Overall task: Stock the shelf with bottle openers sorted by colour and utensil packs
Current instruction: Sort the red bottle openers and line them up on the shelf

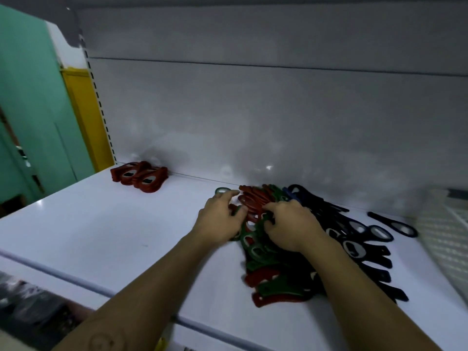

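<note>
Fingers (229, 196) of the left hand (220, 220) are spread and nearly straight, tips touching the far-left edge of a mixed heap of red, green and dark blue flat plastic bottle openers (268, 262), forefinger just beside a lone green ring-ended opener (222, 190). Right hand (291, 225) fingers curl down into the heap's middle, tips buried among green and red pieces; cannot tell through the blur whether they pinch one. The heap lies mid-right on the white shelf (114, 236), under both hands; a sorted stack of red openers (139, 177) sits well apart at back left by the rear panel.
</note>
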